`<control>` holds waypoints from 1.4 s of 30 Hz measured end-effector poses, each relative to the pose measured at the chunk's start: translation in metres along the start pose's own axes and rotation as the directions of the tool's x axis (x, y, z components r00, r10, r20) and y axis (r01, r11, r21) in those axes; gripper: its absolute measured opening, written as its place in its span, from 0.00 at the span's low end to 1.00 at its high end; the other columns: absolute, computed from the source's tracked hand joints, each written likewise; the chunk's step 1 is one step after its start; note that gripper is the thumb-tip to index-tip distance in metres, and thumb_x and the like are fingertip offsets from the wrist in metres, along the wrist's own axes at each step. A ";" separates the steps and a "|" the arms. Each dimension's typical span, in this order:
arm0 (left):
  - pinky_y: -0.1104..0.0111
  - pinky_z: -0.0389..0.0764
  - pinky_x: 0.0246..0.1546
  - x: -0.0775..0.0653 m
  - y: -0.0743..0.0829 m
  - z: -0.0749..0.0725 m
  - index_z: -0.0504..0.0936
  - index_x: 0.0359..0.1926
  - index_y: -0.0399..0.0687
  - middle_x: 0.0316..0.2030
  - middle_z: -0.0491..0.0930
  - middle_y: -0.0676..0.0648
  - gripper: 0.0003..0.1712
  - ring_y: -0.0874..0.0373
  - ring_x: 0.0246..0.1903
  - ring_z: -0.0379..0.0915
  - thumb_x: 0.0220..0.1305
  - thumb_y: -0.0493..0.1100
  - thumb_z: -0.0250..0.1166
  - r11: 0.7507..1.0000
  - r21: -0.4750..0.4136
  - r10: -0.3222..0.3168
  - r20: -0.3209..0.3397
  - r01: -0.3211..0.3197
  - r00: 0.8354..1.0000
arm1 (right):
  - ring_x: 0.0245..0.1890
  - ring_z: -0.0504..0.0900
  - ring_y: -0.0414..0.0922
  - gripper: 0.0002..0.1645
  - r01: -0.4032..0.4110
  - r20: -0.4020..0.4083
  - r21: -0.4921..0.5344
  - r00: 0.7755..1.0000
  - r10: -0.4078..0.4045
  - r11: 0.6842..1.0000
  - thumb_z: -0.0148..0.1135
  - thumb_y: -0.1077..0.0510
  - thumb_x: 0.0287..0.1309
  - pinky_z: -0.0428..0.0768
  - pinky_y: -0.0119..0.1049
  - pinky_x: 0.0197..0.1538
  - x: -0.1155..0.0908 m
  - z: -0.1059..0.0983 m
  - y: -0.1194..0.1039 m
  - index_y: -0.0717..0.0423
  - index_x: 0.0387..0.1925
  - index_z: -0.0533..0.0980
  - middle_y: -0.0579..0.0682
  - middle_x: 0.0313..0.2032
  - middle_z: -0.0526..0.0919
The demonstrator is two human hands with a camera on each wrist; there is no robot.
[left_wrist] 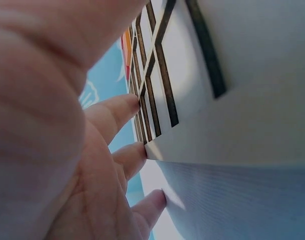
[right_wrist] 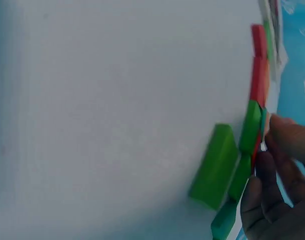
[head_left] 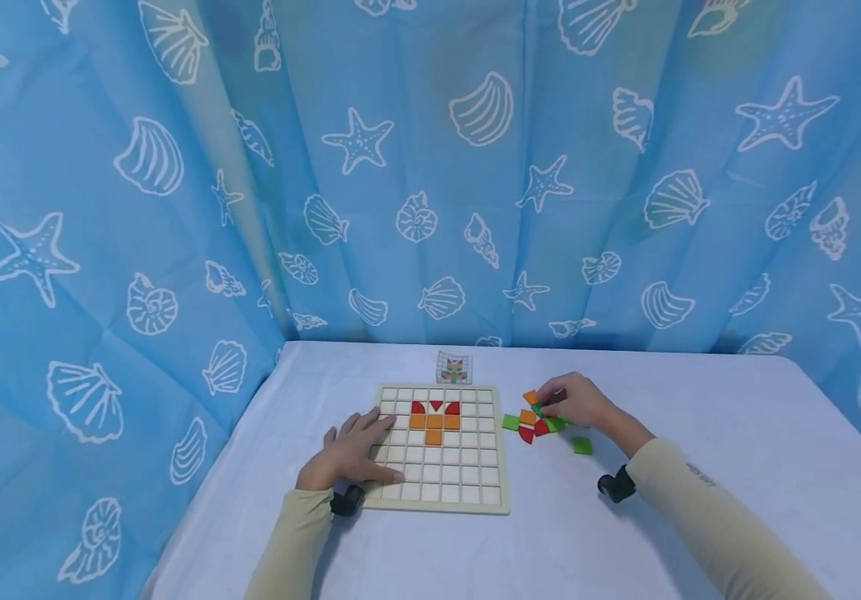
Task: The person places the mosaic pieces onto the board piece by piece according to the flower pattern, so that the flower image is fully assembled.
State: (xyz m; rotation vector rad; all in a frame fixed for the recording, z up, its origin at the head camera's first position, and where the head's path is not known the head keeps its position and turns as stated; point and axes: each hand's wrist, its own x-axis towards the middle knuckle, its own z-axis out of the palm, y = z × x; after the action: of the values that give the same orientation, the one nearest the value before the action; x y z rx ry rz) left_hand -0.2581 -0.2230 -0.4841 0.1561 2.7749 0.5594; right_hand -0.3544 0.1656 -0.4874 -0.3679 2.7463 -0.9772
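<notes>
A pale wooden grid board (head_left: 469,497) lies on the table, with red and orange pieces (head_left: 434,422) set in its upper middle cells. My left hand (head_left: 351,454) rests on the board's left side with fingers spread; the left wrist view shows its fingertips (left_wrist: 127,102) along the board's edge. To the right of the board, my right hand (head_left: 580,402) is at a loose pile of red, orange and green pieces. Its thumb and finger pinch a dark green piece (head_left: 538,410), partly hidden by the fingers. A green block (right_wrist: 215,167) lies near that hand in the right wrist view.
A small picture card (head_left: 454,368) with a coloured grid pattern lies beyond the board. One green square (head_left: 583,446) sits apart from the pile, toward me. A white cloth covers the table (head_left: 700,400), and a blue shell-patterned curtain (head_left: 415,167) hangs behind and at the left.
</notes>
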 end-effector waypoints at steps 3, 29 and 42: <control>0.32 0.42 0.70 0.000 0.001 0.000 0.60 0.75 0.60 0.78 0.51 0.45 0.59 0.37 0.76 0.41 0.44 0.66 0.76 1.000 0.000 0.002 0.000 -0.002 1.000 | 0.44 0.79 0.47 0.14 0.006 0.006 -0.037 1.000 -0.006 0.999 0.71 0.63 0.54 0.85 0.43 0.49 0.000 0.003 0.000 0.53 0.44 0.85 0.52 0.45 0.84; 0.32 0.42 0.70 -0.005 -0.001 -0.003 0.60 0.76 0.59 0.78 0.50 0.44 0.58 0.37 0.76 0.41 0.46 0.65 0.76 1.000 -0.017 0.019 -0.004 -0.019 1.000 | 0.39 0.77 0.46 0.17 -0.021 0.096 -0.143 0.995 0.035 0.990 0.74 0.58 0.54 0.83 0.39 0.47 0.003 0.003 -0.014 0.55 0.46 0.83 0.50 0.41 0.82; 0.33 0.41 0.70 -0.002 0.001 -0.003 0.59 0.76 0.60 0.78 0.50 0.45 0.58 0.38 0.76 0.40 0.46 0.66 0.75 1.000 -0.011 0.016 0.005 -0.015 1.000 | 0.36 0.76 0.46 0.13 -0.041 0.022 -0.039 0.999 0.042 0.998 0.73 0.58 0.54 0.82 0.35 0.41 0.003 0.001 -0.008 0.55 0.40 0.79 0.50 0.36 0.81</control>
State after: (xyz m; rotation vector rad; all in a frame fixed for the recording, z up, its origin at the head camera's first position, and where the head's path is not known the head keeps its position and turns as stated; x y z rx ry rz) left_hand -0.2571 -0.2237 -0.4810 0.1765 2.7673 0.5771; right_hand -0.3552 0.1585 -0.4836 -0.3245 2.7438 -0.9060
